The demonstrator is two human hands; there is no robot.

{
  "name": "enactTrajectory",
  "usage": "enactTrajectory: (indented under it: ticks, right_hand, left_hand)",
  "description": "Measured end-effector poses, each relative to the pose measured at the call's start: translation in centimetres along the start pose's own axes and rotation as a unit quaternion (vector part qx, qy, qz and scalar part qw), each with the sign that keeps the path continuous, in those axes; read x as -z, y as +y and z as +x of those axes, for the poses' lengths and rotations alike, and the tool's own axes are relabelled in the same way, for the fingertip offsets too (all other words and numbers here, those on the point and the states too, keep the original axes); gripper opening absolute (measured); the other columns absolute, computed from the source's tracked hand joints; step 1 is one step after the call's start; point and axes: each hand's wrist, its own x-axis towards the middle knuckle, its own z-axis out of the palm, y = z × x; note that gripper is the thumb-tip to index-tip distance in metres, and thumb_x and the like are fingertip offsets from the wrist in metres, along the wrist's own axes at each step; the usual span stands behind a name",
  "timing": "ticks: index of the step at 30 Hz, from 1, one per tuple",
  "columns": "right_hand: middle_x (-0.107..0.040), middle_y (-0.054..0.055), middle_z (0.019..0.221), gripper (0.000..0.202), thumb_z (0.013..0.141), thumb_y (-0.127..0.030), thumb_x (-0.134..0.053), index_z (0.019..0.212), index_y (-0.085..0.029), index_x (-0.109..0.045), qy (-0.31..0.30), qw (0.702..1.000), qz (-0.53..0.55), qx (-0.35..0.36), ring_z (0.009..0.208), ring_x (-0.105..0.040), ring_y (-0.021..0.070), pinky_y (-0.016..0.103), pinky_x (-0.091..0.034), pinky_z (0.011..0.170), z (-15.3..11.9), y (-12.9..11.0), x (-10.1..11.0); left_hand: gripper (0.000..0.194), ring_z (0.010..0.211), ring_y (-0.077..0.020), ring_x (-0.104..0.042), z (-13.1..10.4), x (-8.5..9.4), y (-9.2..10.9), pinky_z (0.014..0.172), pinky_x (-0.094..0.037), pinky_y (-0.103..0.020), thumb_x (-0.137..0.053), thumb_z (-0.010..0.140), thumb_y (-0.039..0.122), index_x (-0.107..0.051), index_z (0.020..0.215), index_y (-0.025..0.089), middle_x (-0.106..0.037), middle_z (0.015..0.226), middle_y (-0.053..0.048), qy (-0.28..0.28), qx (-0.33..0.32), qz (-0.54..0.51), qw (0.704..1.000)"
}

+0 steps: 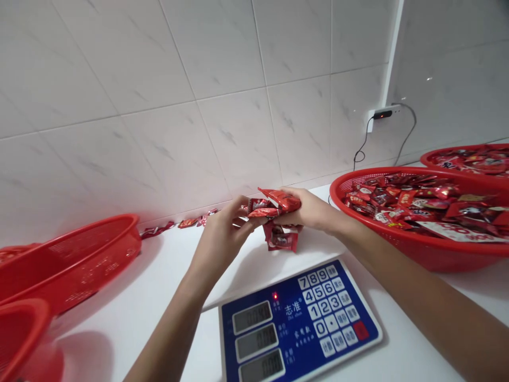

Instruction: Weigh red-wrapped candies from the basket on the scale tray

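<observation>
Left hand (226,228), right hand (305,208) clamped on red packets (287,200) above scale (292,331); handful gathered, many more in right basket (421,250).

A wall (222,63) of pale, grey-veined tiles rises behind the white worktop (155,281). At right, narrow white trunking (393,53) runs down to a socket strip (370,125) bearing a black plug (382,114) with a red light; a thin dark cord (365,139) and a grey cable (414,125) hang below.
</observation>
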Motion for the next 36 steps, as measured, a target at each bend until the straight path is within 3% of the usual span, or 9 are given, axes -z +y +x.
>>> enactTrajectory:
  ticks: [4,11,15,17,21,25,28,32,36]
  right_hand:
    - [-0.055,-0.005,0.06,0.029,0.072,-0.018,-0.072,0.097,-0.021,-0.057,-0.006,1.0,0.015,0.015,0.051,-0.048,0.011,0.023,-0.035,0.045,0.0,0.2,0.1]
    - [-0.056,-0.003,0.065,0.024,0.075,-0.024,-0.072,0.096,-0.019,-0.063,0.038,0.997,-0.017,0.069,0.055,-0.049,0.0108,0.024,-0.038,0.048,-0.2,0.1,0.0]
    - [-0.063,0.0,0.078,0.034,0.072,-0.018,-0.071,0.106,-0.018,-0.068,0.091,0.991,-0.047,0.091,0.062,-0.053,0.0112,0.023,-0.04,0.051,-0.4,-0.7,0.6]
    - [-0.064,0.0,0.08,0.045,0.071,-0.014,-0.07,0.116,-0.019,-0.068,0.116,0.986,-0.046,0.107,0.061,-0.053,0.0108,0.022,-0.04,0.049,-0.9,-1.5,1.5]
    - [-0.054,-0.003,0.062,0.044,0.074,-0.009,-0.066,0.117,-0.016,-0.07,0.194,0.97,-0.028,0.143,0.051,-0.047,0.0092,0.022,-0.036,0.045,-2.2,-3.1,3.5]
    - [-0.052,-0.002,0.059,0.034,0.074,-0.009,-0.068,0.106,-0.015,-0.072,0.207,0.97,-0.044,0.123,0.05,-0.046,0.0098,0.023,-0.036,0.044,-2.0,-2.6,3.6]
    - [-0.054,-0.002,0.061,0.032,0.072,-0.013,-0.069,0.104,-0.017,-0.071,0.182,0.976,-0.065,0.097,0.051,-0.047,0.0107,0.024,-0.036,0.043,-0.9,-0.9,2.7]
    - [-0.054,-0.003,0.06,0.026,0.072,-0.016,-0.068,0.098,-0.017,-0.067,0.174,0.979,-0.042,0.098,0.051,-0.048,0.0111,0.024,-0.038,0.043,0.1,0.0,2.7]
    - [-0.047,-0.006,0.056,0.022,0.072,-0.014,-0.067,0.094,-0.017,-0.063,0.195,0.971,0.005,0.136,0.048,-0.042,0.0098,0.025,-0.034,0.042,-0.2,-1.1,3.6]
  left_hand:
    - [0.02,0.074,-0.0217,-0.071,-0.2,-0.3,0.3,0.065,-0.052,-0.031,-0.065,0.086,0.041,-0.058,0.094,0.024,-0.076,0.093,-0.004,0.02,-0.008,-0.007,1.0]
    - [0.022,0.079,-0.0212,-0.072,-0.5,-0.4,0.9,0.067,-0.053,-0.029,-0.067,0.087,0.044,-0.057,0.09,0.024,-0.076,0.089,-0.001,0.025,-0.038,-0.033,0.998]
    - [0.047,0.094,-0.0242,-0.07,-0.6,-0.5,0.6,0.083,-0.056,-0.037,-0.072,0.081,0.045,-0.055,0.121,0.026,-0.074,0.103,-0.005,0.047,-0.036,-0.044,0.997]
    - [0.06,0.104,-0.0265,-0.068,-0.8,-0.4,0.3,0.087,-0.056,-0.042,-0.074,0.079,0.047,-0.051,0.131,0.027,-0.07,0.117,-0.008,0.005,-0.018,-0.029,0.999]
    - [0.036,0.111,-0.0278,-0.064,-1.1,-0.2,0.2,0.093,-0.053,-0.045,-0.064,0.086,0.055,-0.07,0.11,0.029,-0.07,0.12,-0.006,-0.12,-0.024,0.034,0.992]
    - [0.031,0.103,-0.0223,-0.067,-1.8,-0.6,1.7,0.084,-0.055,-0.035,-0.06,0.092,0.049,-0.067,0.111,0.026,-0.071,0.113,-0.005,-0.071,-0.024,-0.024,0.997]
    - [0.02,0.094,-0.0173,-0.068,-3.1,-1.3,3.8,0.075,-0.054,-0.027,-0.058,0.095,0.039,-0.067,0.107,0.026,-0.071,0.112,-0.002,-0.03,-0.075,-0.043,0.996]
    - [0.015,0.09,-0.0196,-0.068,-4.5,-3.1,6.2,0.074,-0.054,-0.03,-0.057,0.096,0.031,-0.067,0.107,0.028,-0.072,0.109,-0.001,-0.119,-0.157,0.018,0.98]
    - [0.041,0.112,-0.0328,-0.062,-3.9,-6.1,6.7,0.088,-0.053,-0.045,-0.063,0.092,0.031,-0.057,0.131,0.021,-0.065,0.129,-0.012,-0.171,-0.165,0.185,0.953]
